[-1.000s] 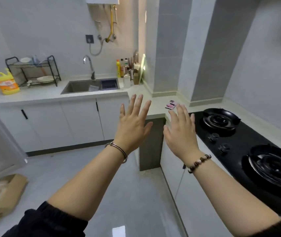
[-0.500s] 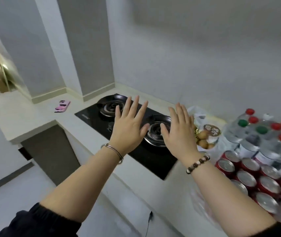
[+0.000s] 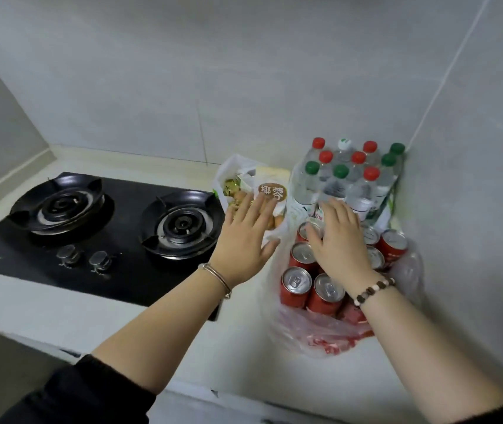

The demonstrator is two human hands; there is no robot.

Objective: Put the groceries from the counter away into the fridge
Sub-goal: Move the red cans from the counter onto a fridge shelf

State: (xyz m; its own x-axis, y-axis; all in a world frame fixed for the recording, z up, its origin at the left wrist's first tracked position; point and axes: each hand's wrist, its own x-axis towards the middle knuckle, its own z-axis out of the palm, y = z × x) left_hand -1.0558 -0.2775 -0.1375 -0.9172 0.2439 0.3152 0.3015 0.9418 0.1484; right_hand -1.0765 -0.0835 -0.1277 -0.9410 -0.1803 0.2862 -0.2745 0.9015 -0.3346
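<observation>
On the pale counter [image 3: 45,301], a black gas hob [image 3: 91,228] lies at nine o'clock. The left hand [image 3: 244,243], fingers straight and apart, hovers by the snack bag [image 3: 253,185]. The right hand [image 3: 338,243], also spread, is over the red cans [image 3: 296,283], with water bottles [image 3: 338,175] at twelve. Nothing is gripped yet; the next move probably needs fingers closing round one item.

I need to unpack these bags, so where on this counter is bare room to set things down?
Bare counter runs along the front of the hob, and a narrower strip behind it. A patch lies free in front of the red cans. The right corner is crowded: cans, water bottles and white bag sit packed together.
</observation>
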